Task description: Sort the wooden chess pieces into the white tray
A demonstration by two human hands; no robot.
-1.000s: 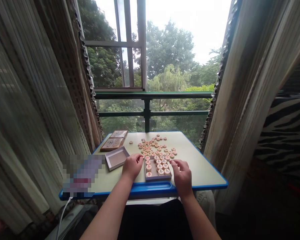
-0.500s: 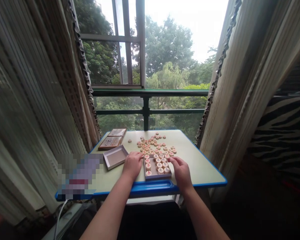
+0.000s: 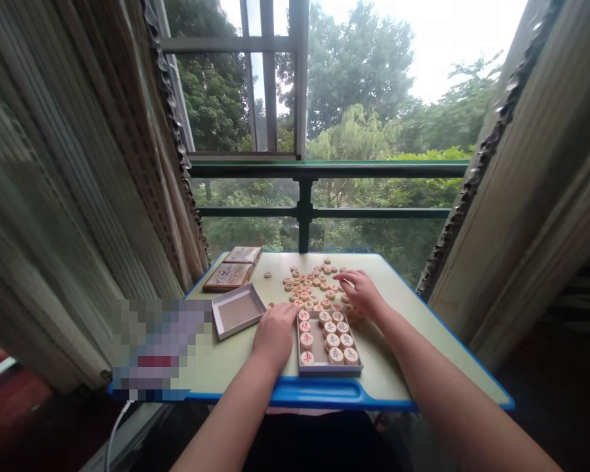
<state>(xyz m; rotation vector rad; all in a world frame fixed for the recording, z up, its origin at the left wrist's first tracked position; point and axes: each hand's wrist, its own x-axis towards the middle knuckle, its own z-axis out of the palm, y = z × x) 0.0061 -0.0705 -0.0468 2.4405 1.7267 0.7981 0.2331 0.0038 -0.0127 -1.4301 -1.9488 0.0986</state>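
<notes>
A shallow grey box (image 3: 326, 369) lies near the table's front edge and holds several round wooden chess pieces (image 3: 332, 341) with red and dark characters. My left hand (image 3: 276, 331) rests curled against the box's left side. My right hand (image 3: 360, 290) reaches beyond the box over a loose scatter of pieces (image 3: 311, 287), its fingers bent down onto them. What the fingers grip, if anything, is hidden.
An empty grey lid (image 3: 238, 310) lies left of the box. A folded wooden board (image 3: 232, 270) sits at the table's (image 3: 408, 341) back left. Curtains hang on both sides; a railing and window stand beyond. A blurred patch covers the front left corner.
My right hand has left the box's right side and moved forward onto the loose pieces. The view has shifted closer and a little left. My left hand stays by the box.
</notes>
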